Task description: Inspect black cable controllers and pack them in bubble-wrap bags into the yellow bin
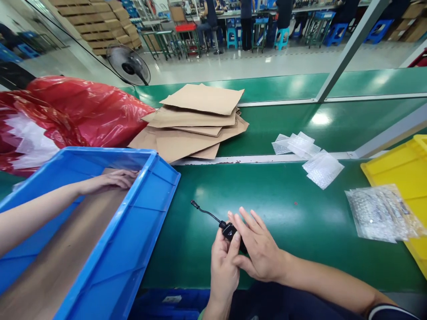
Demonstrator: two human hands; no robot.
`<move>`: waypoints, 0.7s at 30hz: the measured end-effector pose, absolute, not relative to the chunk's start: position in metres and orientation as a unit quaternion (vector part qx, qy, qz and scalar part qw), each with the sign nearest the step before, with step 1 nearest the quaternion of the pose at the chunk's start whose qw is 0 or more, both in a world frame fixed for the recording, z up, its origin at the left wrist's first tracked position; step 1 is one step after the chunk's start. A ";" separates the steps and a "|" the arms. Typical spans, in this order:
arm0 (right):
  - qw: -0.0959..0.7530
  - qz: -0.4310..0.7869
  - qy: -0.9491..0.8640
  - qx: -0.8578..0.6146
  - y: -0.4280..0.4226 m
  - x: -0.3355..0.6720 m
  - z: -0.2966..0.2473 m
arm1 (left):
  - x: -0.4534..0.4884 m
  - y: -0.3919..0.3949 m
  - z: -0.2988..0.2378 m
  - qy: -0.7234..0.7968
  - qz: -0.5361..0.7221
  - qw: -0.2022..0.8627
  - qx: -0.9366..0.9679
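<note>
My left hand (224, 263) is closed around a small black device with a short cable (228, 231), its thumb on top. The device's thin cable points up and left and ends in a black connector. Across the device's right side lies my right hand (262, 251), its fingers stretched out and partly hiding it. Both hands are just above the green work surface (293, 222) near its front edge. Whether the right palm presses on the device, I cannot tell.
At left, a co-worker's hand (110, 181) reaches into a blue bin (163, 195) holding cardboard. Cardboard sheets (203, 100), a red plastic bag (96, 111), bubble bags (323, 169) and a stack of bagged items (380, 213) on a yellow bin (396, 164) surround the work surface.
</note>
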State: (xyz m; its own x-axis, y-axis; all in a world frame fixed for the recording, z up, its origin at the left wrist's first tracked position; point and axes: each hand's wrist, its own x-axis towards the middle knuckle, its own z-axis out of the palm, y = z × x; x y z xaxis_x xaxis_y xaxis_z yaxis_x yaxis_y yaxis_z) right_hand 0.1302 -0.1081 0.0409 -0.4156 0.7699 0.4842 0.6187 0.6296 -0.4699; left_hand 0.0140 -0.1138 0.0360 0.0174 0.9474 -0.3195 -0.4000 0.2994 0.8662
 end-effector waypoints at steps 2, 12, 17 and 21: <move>0.318 0.146 -0.842 -0.411 -0.110 0.134 0.045 | 0.011 -0.115 0.034 0.479 0.511 0.645 0.306; 0.357 0.502 -0.652 -0.442 -0.088 0.153 0.066 | 0.006 -0.126 0.042 0.468 0.383 0.635 0.481; 0.393 0.669 -0.473 -0.417 -0.089 0.148 0.064 | 0.001 -0.125 0.045 0.464 0.316 0.615 0.553; 0.513 0.561 -0.460 -0.460 -0.085 0.154 0.070 | 0.001 -0.122 0.050 0.422 0.225 0.584 0.656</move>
State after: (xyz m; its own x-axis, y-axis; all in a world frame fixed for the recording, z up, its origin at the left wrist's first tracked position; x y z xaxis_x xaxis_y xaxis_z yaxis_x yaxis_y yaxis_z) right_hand 0.1537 -0.0846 0.0699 -0.0520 0.9977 -0.0440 -0.1520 -0.0514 -0.9870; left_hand 0.0007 -0.1221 0.0498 0.5419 0.8166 -0.1986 0.2913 0.0391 0.9558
